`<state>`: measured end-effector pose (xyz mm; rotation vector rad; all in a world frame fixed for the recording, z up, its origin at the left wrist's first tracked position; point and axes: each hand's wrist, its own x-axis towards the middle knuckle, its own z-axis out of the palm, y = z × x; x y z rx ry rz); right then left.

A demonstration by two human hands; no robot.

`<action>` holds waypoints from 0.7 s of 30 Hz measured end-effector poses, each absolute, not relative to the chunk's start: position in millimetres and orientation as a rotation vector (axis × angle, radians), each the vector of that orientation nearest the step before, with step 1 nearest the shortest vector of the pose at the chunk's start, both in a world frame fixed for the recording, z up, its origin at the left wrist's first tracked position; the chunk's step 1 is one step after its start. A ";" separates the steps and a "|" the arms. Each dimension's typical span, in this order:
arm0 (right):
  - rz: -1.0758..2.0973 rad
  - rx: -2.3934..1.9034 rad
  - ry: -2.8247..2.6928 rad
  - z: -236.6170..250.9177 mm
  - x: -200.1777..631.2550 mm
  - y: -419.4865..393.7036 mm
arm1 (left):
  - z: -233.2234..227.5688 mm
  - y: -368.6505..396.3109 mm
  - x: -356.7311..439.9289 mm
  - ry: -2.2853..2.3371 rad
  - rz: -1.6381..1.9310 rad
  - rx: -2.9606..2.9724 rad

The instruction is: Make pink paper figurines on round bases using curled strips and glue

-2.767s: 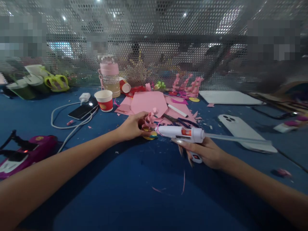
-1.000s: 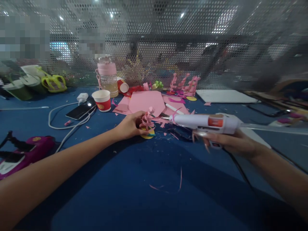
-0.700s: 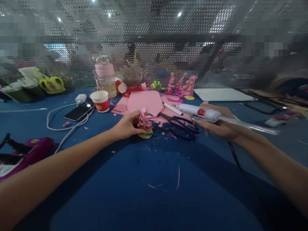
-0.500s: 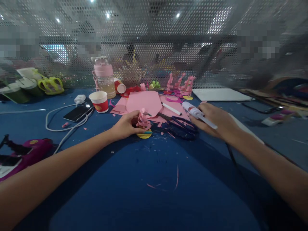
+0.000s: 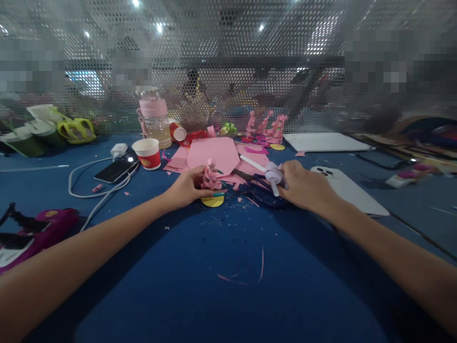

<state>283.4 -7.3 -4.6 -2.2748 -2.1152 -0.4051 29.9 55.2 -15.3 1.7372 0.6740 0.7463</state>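
My left hand (image 5: 187, 188) pinches a curled pink paper spiral (image 5: 211, 177) low over the table. Beneath the spiral shows a yellow paper disc (image 5: 213, 200); whether the two are joined I cannot tell. My right hand (image 5: 298, 183) is closed around a pale hot glue gun (image 5: 274, 174), partly hidden by the fingers. Below the glue gun lie scissors with dark blue handles (image 5: 266, 196). Behind both hands, pink paper sheets (image 5: 213, 151) are piled, with a white marker (image 5: 252, 163) on them.
Finished-looking pink spirals (image 5: 273, 127) stand at the back. To the left are a paper cup (image 5: 148, 155), a bottle (image 5: 154, 119), a black phone (image 5: 116, 167) with a white cable and a purple toy (image 5: 39, 236). A white phone (image 5: 352, 190) lies beside my right forearm.
My right hand has moved left with the glue gun, closer to the spiral, and turned it; the white phone shows more now. My left hand stays nearly still around the spiral.
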 end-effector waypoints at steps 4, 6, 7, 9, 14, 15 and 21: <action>-0.120 -2.146 -2.164 -4.6 300.0 -4.8 | -15.0 54.8 30.0 0.697 0.717 1.758; -0.044 -2.142 -2.138 2.8 307.7 -6.0 | -15.9 54.7 29.9 0.688 0.719 1.771; -0.042 -2.133 -2.118 8.8 308.4 -7.4 | -16.4 54.7 29.9 0.677 0.724 1.775; -0.022 -2.009 -2.061 23.6 301.0 -11.1 | -17.5 54.8 29.9 0.650 0.734 1.780; 0.374 -1.286 -2.069 52.4 245.3 -13.1 | -19.6 55.9 29.9 0.638 0.727 1.807; 0.437 -1.220 -2.075 54.3 233.9 -10.7 | -20.1 56.2 29.8 0.647 0.731 1.818; 0.588 -1.081 -2.073 45.8 200.3 11.0 | -23.4 58.3 29.4 0.691 0.759 1.869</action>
